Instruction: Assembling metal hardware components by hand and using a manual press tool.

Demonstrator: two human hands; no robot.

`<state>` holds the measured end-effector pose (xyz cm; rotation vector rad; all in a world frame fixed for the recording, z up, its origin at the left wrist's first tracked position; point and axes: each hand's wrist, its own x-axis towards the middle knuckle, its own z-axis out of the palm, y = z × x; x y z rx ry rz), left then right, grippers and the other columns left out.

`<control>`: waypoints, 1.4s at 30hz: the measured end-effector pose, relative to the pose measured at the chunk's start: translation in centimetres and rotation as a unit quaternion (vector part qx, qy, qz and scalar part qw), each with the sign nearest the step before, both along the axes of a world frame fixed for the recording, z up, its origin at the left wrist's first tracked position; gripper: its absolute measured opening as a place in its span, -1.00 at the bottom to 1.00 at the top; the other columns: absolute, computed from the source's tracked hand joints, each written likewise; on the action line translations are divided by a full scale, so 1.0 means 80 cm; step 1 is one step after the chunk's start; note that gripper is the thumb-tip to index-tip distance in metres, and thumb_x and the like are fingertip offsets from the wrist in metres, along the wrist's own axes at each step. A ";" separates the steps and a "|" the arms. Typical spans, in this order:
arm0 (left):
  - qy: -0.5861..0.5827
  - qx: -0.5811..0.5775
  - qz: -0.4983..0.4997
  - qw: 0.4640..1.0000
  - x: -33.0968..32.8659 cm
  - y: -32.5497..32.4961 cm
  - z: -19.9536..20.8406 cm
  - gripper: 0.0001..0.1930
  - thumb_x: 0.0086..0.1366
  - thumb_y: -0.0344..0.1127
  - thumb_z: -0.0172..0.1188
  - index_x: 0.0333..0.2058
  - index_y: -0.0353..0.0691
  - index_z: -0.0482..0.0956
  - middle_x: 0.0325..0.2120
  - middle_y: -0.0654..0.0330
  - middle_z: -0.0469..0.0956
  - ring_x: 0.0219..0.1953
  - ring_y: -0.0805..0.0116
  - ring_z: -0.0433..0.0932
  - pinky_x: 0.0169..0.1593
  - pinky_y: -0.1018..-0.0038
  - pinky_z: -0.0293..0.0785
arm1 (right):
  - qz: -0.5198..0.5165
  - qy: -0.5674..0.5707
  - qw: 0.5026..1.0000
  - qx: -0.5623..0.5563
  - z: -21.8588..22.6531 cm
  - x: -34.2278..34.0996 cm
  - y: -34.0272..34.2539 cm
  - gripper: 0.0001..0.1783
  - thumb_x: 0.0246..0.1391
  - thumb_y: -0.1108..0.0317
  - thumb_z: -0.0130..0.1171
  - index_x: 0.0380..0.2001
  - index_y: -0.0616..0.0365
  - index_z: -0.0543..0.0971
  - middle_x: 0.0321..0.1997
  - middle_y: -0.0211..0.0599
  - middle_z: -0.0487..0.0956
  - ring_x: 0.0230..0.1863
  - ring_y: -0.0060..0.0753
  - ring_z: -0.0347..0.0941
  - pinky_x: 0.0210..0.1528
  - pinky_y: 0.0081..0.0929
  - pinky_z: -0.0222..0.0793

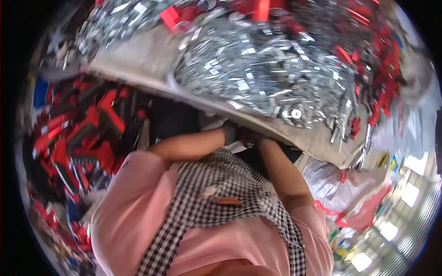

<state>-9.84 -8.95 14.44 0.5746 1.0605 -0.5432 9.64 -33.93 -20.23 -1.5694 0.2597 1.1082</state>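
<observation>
My left hand and my right hand, both in dark gloves, are close together low in front of my body, just below the table's edge. Blur and shadow hide the fingers, so whether they grip anything does not show. A small whitish patch lies right beneath the hands; I cannot make out what it is. Above them on the table spreads a big heap of small shiny metal parts, with a round washer-like piece near its front.
At my left is a pile of red and black tool-like parts. Red pieces line the table's right side, and more metal parts lie at the far left. A white and red plastic bag sits to my right.
</observation>
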 end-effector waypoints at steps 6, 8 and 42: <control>-0.225 0.298 -0.190 0.908 0.085 -0.086 -0.138 -0.65 0.18 -0.20 0.09 -0.11 -0.25 0.53 -0.26 0.11 0.58 -0.28 0.34 0.53 -0.09 0.44 0.45 | -0.050 -0.152 0.985 0.059 0.074 0.077 -0.049 -0.65 0.18 0.15 -0.05 -0.02 0.04 0.42 -0.35 -0.13 0.50 -0.49 -0.15 0.44 -0.44 -0.17 0.43; -0.182 -0.155 -0.009 0.971 0.091 -0.089 -0.387 -0.58 0.25 -0.06 0.04 -0.04 -0.21 0.48 -0.22 0.13 0.56 -0.24 0.27 0.53 -0.06 0.40 0.45 | -0.026 -0.171 0.982 0.077 0.082 0.081 -0.041 -0.64 0.18 0.16 -0.04 -0.01 0.04 0.42 -0.34 -0.13 0.50 -0.48 -0.15 0.44 -0.42 -0.18 0.42; -0.546 0.428 -0.490 0.527 0.029 -0.127 -0.502 -0.62 0.30 -0.16 -0.05 0.06 -0.09 0.40 0.14 0.16 0.27 0.17 0.34 0.26 0.21 0.32 0.21 | 0.493 -0.358 0.792 -0.035 0.085 -0.063 0.009 -0.49 0.07 0.29 -0.03 0.14 0.00 0.37 -0.15 -0.06 0.52 -0.27 -0.09 0.51 -0.15 -0.28 0.43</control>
